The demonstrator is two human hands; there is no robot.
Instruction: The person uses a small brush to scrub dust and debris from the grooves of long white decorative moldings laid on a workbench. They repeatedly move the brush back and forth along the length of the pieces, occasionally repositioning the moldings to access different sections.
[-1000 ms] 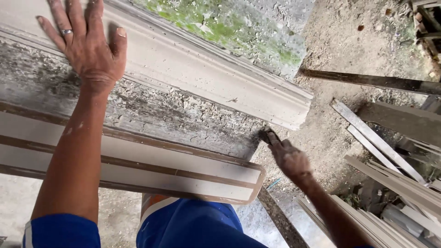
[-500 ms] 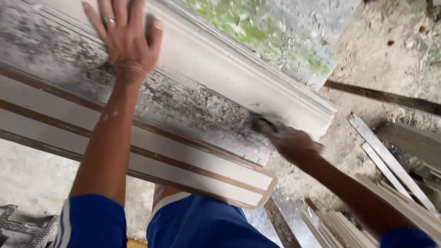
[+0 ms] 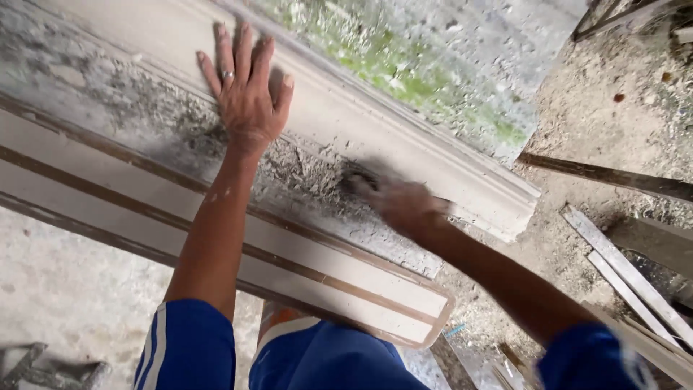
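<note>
My left hand lies flat, fingers spread, on the long pale moulding, holding nothing. My right hand, blurred, is clenched on a dark tool just below the moulding, w/ shavings beside it.

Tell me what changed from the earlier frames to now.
The right hand slid from the moulding's end inward along the dusty surface, now blurred, its dark tool against the debris. The left hand stayed flat, fingers spread, on the moulding. The striped board lies unchanged.
</note>
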